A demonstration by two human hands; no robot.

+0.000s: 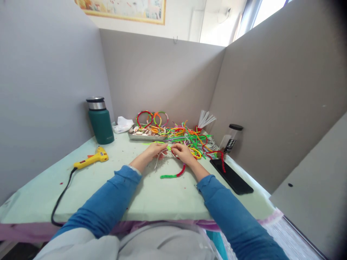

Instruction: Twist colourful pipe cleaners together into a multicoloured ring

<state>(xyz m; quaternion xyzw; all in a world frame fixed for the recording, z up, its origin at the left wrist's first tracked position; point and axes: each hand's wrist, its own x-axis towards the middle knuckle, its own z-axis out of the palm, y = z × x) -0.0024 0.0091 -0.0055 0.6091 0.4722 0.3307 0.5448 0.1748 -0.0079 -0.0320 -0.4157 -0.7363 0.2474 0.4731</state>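
My left hand (157,149) and my right hand (183,151) are close together over the middle of the table, fingers closed in pinches. Between their fingertips shows a short yellow-green pipe cleaner (169,148), which both pinch. Thin white wire-like strands (156,163) hang below my left hand. A strip wrapped in fuzzy red and green (173,176) curves out from under my right hand and lies on the table; its link to the pinched piece is hidden by the fingers.
Behind the hands are a metal tray (148,137) of shells, wrapped hoops (145,112) and a heap of coloured pipe cleaners (189,135). A yellow glue gun (92,159) with a black cord and a green bottle (101,126) are left; a black phone (231,177) and clear container (232,139) right.
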